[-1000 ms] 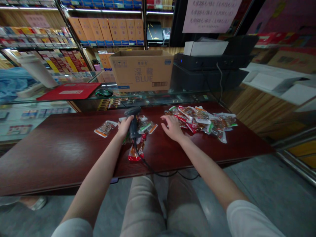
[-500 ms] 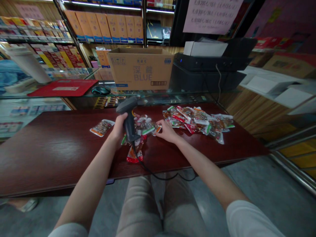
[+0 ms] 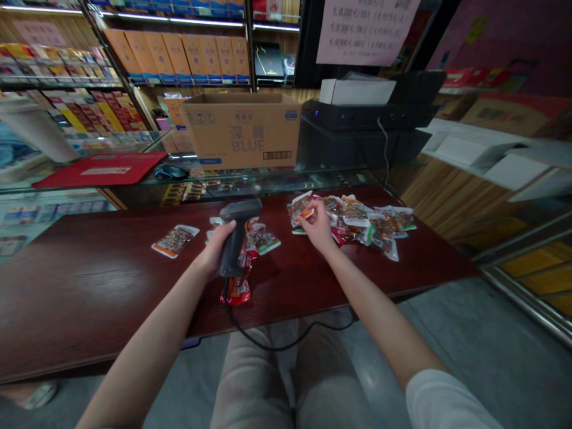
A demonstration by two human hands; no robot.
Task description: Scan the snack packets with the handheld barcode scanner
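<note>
At a dark red wooden counter [image 3: 89, 280] in a shop, both hands work above loose food packets. The left hand [image 3: 217, 245] is closed around the grip of a black barcode scanner [image 3: 235, 244], whose head points up and away over the packets; its black cable [image 3: 263, 344] trails down past the counter's near edge. The right hand [image 3: 318, 225], spread open on the counter a moment ago, has now risen and narrowed to a pinch. Its fingers [image 3: 310, 208] grip a small packet [image 3: 299, 210] with an orange strip, at the left edge of the large heap of packets [image 3: 361, 223]. That packet is now in the hand, closer to the scanner than the rest of the heap, though still well apart from it. A red packet [image 3: 236, 292] lies directly below the scanner, a clear-fronted packet [image 3: 266, 240] just to its right, and a single packet [image 3: 174, 241] farther left. Behind, on a glass display case [image 3: 268, 182], stand a cardboard box [image 3: 236, 131] and a black printer [image 3: 366, 113].
</note>
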